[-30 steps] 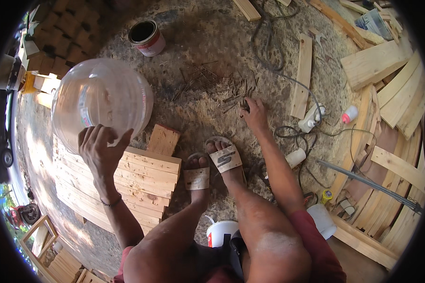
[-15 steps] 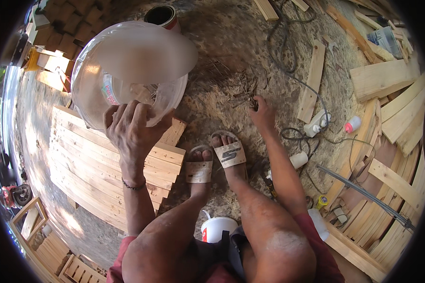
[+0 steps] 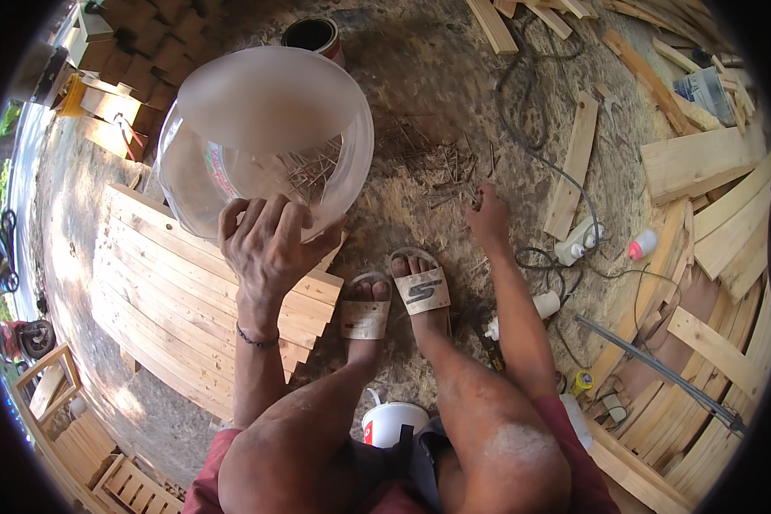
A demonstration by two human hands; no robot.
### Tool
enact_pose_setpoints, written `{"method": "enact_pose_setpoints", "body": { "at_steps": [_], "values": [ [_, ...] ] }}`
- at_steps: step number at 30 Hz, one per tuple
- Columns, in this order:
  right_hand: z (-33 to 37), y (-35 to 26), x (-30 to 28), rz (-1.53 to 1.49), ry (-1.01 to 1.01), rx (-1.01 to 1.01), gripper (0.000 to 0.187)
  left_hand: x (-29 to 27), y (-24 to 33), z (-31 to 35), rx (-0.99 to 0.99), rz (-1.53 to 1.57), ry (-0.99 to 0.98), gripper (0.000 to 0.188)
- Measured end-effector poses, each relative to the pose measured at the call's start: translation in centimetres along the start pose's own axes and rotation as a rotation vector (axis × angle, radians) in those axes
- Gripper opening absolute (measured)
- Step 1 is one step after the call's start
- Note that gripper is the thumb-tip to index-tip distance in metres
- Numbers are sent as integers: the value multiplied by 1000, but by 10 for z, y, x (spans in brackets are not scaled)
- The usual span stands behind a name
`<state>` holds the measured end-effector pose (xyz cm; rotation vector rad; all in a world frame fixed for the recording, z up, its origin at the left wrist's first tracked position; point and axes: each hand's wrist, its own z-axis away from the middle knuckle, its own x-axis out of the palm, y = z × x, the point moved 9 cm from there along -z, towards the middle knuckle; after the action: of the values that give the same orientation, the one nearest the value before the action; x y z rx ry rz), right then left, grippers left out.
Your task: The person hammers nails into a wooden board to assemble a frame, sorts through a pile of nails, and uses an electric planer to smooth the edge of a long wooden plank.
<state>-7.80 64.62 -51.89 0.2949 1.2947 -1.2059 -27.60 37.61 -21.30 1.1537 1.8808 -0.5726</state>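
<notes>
A clear plastic tub (image 3: 364,163) stands tilted at the upper left, a blurred patch covering its far part. My left hand (image 3: 270,240) grips its near rim with curled fingers. Inside lie several thin brown nails (image 3: 317,176). More loose nails (image 3: 445,163) are scattered over the dirt right of the tub. At the near edge of that scatter, my right hand (image 3: 490,221) is closed low to the ground, pinching what look like a few nails; its fingers hide most of them.
Joined wooden planks (image 3: 163,283) lie left of my sandalled feet. An open can (image 3: 313,36) stands behind the tub. On the right are a dark cable (image 3: 565,163), a loose board (image 3: 572,167), a white bottle (image 3: 578,242) and stacked timber (image 3: 702,158). A white bucket (image 3: 394,421) sits between my legs.
The whole view has shifted slightly, so things sit lower and to the right. The tub's opening is turned a little more toward me, showing more nails inside. Both hands keep their grips.
</notes>
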Motion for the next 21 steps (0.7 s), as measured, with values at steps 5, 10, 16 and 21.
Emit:
{"method": "enact_pose_setpoints", "body": {
  "at_steps": [5,10,16,21],
  "values": [
    [23,-26,-47,-915,-173,275,34,-5,-9,3,-8,-2,7,40],
    [43,-152,-163,-1083,-298,-172,40,-1,0,-1,34,2,16,41],
    [85,-349,-199,-800,-731,-669,43,5,2,-5,42,-16,-9,40],
    [88,-397,-194,-221,-334,-1017,43,12,-6,-12,6,-45,-16,41]
  ]
}}
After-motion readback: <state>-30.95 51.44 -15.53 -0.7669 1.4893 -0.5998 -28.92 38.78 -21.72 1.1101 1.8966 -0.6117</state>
